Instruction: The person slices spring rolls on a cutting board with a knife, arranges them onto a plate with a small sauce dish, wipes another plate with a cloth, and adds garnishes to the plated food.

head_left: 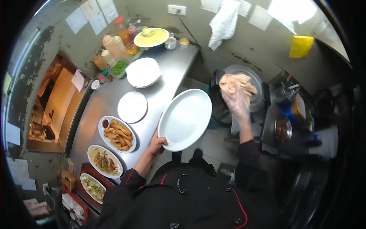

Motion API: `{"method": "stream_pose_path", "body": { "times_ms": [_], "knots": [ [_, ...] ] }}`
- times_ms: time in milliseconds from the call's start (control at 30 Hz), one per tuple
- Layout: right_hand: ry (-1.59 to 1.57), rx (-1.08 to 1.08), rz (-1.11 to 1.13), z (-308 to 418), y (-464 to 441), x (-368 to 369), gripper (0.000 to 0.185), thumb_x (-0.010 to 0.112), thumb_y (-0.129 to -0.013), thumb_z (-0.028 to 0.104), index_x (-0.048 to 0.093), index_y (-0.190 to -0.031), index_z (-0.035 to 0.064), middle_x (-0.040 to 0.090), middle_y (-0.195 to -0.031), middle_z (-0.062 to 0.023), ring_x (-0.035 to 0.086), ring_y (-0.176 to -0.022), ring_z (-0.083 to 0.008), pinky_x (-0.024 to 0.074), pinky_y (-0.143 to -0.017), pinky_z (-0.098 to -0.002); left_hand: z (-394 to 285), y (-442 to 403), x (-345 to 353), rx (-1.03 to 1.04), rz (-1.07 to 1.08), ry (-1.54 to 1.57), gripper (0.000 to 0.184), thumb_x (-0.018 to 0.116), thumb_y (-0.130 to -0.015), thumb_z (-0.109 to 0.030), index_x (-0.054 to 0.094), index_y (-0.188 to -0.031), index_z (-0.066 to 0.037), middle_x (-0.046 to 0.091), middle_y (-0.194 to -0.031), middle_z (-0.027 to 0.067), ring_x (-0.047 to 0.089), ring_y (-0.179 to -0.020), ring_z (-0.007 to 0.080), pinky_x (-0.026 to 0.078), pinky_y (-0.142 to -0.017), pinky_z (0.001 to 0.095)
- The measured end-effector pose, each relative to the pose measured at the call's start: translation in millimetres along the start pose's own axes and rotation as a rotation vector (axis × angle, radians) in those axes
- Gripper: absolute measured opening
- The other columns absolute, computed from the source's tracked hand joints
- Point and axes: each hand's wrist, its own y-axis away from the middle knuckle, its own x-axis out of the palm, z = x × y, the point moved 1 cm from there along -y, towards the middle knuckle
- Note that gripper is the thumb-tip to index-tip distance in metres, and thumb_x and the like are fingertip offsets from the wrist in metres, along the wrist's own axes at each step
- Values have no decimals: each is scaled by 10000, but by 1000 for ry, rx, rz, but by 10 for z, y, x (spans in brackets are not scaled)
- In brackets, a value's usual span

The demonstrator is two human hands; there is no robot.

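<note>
My left hand (157, 144) grips the lower left rim of a white oval plate (185, 119), thumb on top, fingers mostly hidden beneath. The plate's surface is bare. My right hand (237, 102), in a clear plastic glove, is closed on a crumpled peach-coloured cloth (237, 86). Hand and cloth are above a round translucent lid or tub (256, 91) by a dark bin. Left of the oval plate, a round white plate (132, 107) lies on the steel counter (155, 100).
Along the counter stand stacked white bowls (143, 72), sauce bottles (113, 46), a plate of fried rolls (119, 136), a noodle dish (103, 161) and a dish on a red tray (84, 171). On the right are a metal bowl (283, 129) and utensils. A towel (225, 24) hangs on the wall.
</note>
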Motion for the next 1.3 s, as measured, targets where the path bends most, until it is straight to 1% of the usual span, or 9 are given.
{"method": "stream_pose_path", "body": {
  "times_ms": [67, 300, 467, 600, 767, 1067, 1100, 1200, 1300],
  "knots": [
    [469, -22, -109, -161, -541, 175, 827, 634, -720, 553, 399, -1344, 64, 500, -1238, -241, 449, -1185, -363, 354, -976, -448, -54, -113, 39, -2, -62, -7, 1106, 448, -433, 32, 133, -1477, -151, 404, -1350, 120, 448, -1194, 241, 448, -870, 248],
    [405, -162, 130, -1143, -1082, 678, 470, 562, -804, 463, 632, -1030, 56, 614, -1067, -153, 532, -1063, -275, 403, -926, -394, -76, -196, 501, 136, -222, 12, 1095, 443, -431, 32, 165, -1474, -149, 355, -1393, 96, 326, -1297, 209, 375, -928, 223],
    [-1230, 318, 220, -1066, -1186, 355, 421, 484, -900, 383, 592, -1046, 4, 616, -997, -156, 530, -1053, -267, 380, -945, -364, -19, -449, 711, 265, -202, -10, 1104, 444, -442, 33, 129, -1481, -167, 357, -1374, 96, 360, -1262, 203, 417, -825, 209],
    [-1718, 226, 561, -803, -873, 363, 394, 490, -901, 341, 568, -1086, 1, 612, -965, -141, 554, -1001, -273, 399, -919, -348, 19, -698, 958, 250, -179, -58, 1052, 432, -506, 65, 113, -1481, -166, 372, -1353, 85, 421, -1181, 176, 444, -694, 217],
    [-1286, 282, 426, 239, 51, 765, 361, 525, -862, 295, 577, -1073, 6, 613, -937, -132, 566, -959, -268, 418, -883, -347, 474, -1073, 974, 192, -56, -71, 956, 430, -601, 71, 141, -1478, -176, 378, -1323, 61, 487, -989, 143, 438, -658, 218],
    [-706, -449, 748, 397, -188, 262, 324, 590, -792, 212, 592, -1049, 15, 614, -885, -116, 589, -883, -258, 453, -819, -344, 72, -612, 1157, -53, -40, -228, 725, 516, -638, 43, 371, -1342, -43, 571, -1088, 69, 560, -895, 133, 470, -721, 246],
    [-646, -563, 770, 537, -148, 250, 322, 597, -784, 203, 594, -1046, 16, 614, -879, -115, 591, -874, -257, 457, -811, -344, 162, -635, 1036, 339, 94, -494, 531, 505, -664, 48, 538, -1191, -11, 576, -1115, 89, 574, -924, 153, 491, -765, 271],
    [-519, -816, 894, 845, -345, 135, 319, 618, -760, 175, 599, -1039, 19, 615, -862, -110, 599, -849, -254, 468, -790, -343, -31, -713, 931, 288, 476, -598, 362, 488, -702, 46, 635, -1030, 2, 588, -1108, 105, 580, -916, 150, 501, -775, 281],
    [-307, -902, 814, 868, -618, 34, 321, 639, -737, 147, 604, -1031, 22, 615, -845, -104, 606, -823, -251, 480, -768, -343, 15, -580, 942, 13, 47, -459, 696, 493, -634, 34, 413, -1321, -45, 534, -1195, 99, 571, -957, 133, 487, -649, 239]
  ]
}}
